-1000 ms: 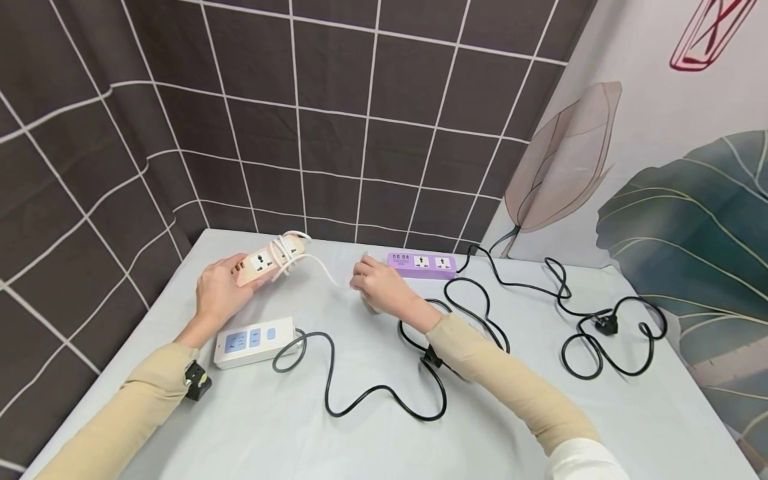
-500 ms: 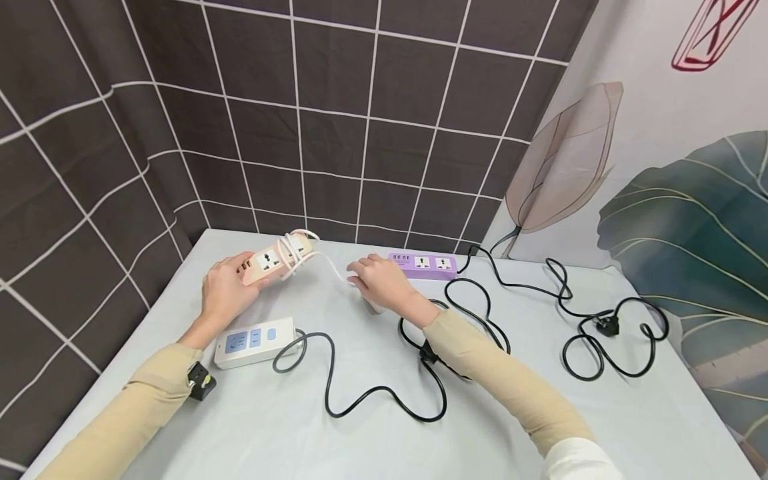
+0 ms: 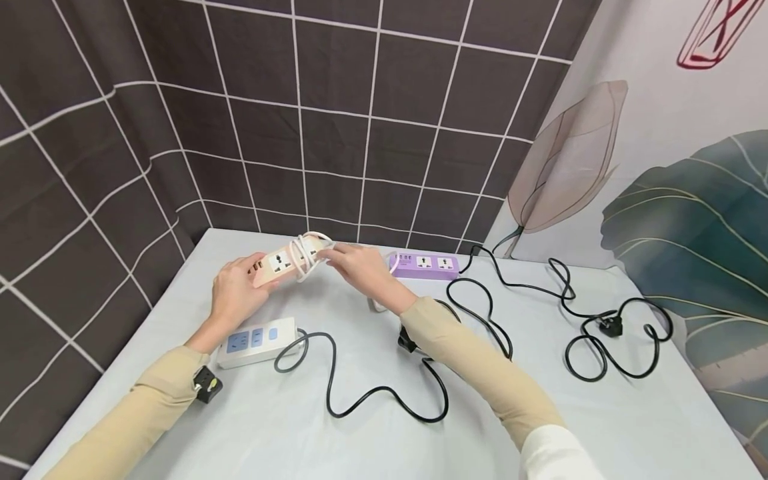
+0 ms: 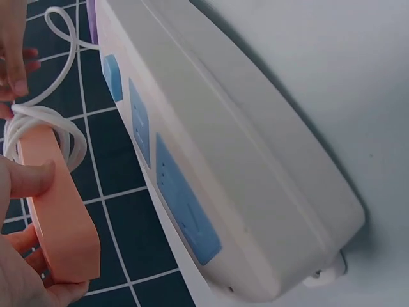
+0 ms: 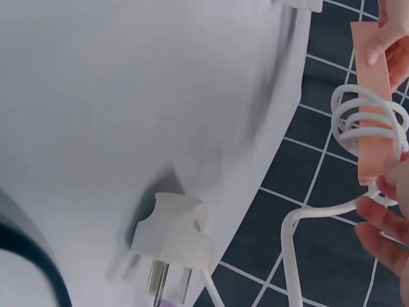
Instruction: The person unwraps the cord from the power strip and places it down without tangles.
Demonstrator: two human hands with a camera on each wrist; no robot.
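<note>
My left hand (image 3: 235,291) grips a pink power strip (image 3: 279,261) by its near end, tilted up above the table. White cord (image 3: 298,261) is wound in several turns around the strip's other half. At that far end, my right hand (image 3: 364,269) pinches the cord beside the strip; the contact is partly hidden. In the right wrist view, a loose stretch of the cord (image 5: 289,252) runs down from the fingers. The cord's white plug (image 5: 174,231) hangs or lies over the tabletop, prongs showing; in the head view it is mostly behind my right forearm.
A white power strip with blue sockets (image 3: 259,343) lies below my left hand, its dark cord (image 3: 360,408) curving right. Behind my right hand, a purple power strip (image 3: 423,265) lies near the wall. Its black cord (image 3: 522,285) loops to a black plug (image 3: 611,325).
My right hand has moved left and up to the wound end of the pink power strip, drawing the cord along. My left hand and the strip have shifted slightly right.
</note>
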